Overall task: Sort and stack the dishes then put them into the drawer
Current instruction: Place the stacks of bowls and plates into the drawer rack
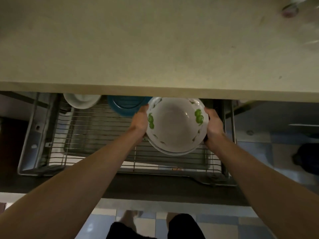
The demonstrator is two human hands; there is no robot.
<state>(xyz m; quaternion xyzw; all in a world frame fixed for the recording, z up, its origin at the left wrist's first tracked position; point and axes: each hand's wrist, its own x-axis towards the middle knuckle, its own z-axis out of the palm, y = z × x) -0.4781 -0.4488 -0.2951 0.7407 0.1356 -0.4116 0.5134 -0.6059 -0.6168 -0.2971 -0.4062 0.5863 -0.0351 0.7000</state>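
Observation:
A stack of white bowls with green prints inside is held between both hands over the right part of the open wire drawer. My left hand grips the stack's left rim and my right hand grips its right rim. At the drawer's back, partly under the counter edge, lie a blue plate and a white dish. Whether the stack rests on the wire rack or hangs just above it is unclear.
The pale countertop overhangs the drawer's back. A blurred glass object stands at the counter's far right. The drawer's metal side rails run left and right. Tiled floor and my feet show below.

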